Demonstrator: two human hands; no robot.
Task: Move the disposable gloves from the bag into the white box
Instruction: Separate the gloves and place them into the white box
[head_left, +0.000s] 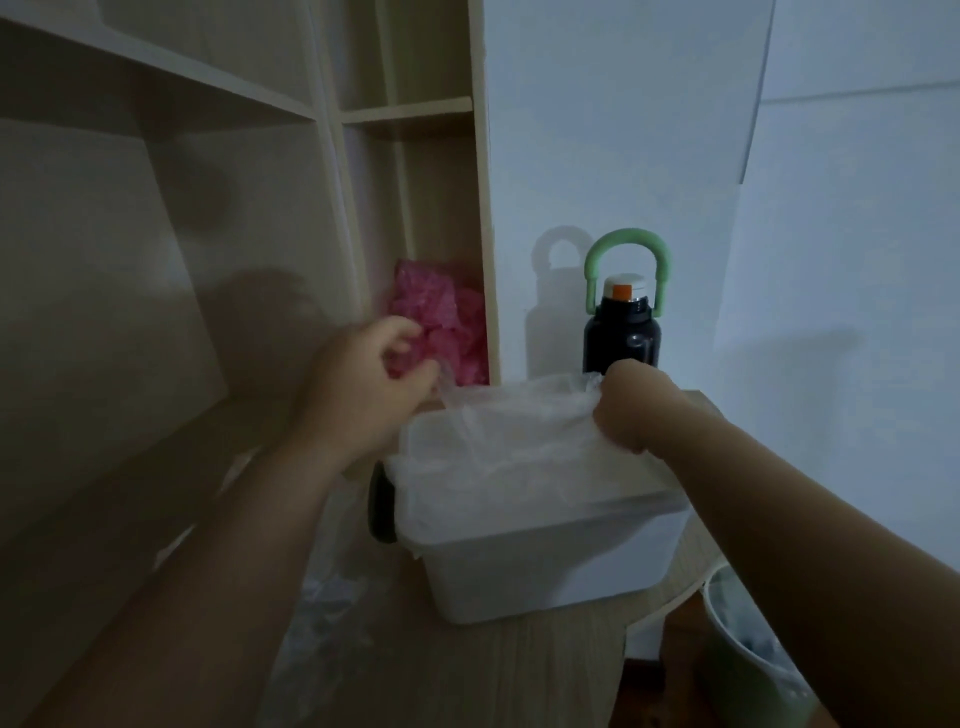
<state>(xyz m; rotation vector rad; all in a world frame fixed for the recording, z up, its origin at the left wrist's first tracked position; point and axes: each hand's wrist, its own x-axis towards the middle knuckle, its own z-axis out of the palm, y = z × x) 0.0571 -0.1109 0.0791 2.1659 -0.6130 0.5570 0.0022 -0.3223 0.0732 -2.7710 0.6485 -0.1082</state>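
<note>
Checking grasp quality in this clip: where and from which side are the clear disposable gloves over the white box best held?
By the two upper corners, one from each side, as the left hand and right hand pinch them now. The disposable gloves are a thin, limp film draped into the white box; held at both ends they should spread flat.

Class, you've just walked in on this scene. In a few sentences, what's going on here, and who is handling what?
A person is holding a bunch of clear disposable gloves over the open white box on the table. The left hand pinches one end and the right hand grips the other. The gloves' lower part already rests in the box. What looks like a crumpled clear bag lies left of the box, and a dark bottle stands behind it.
</note>
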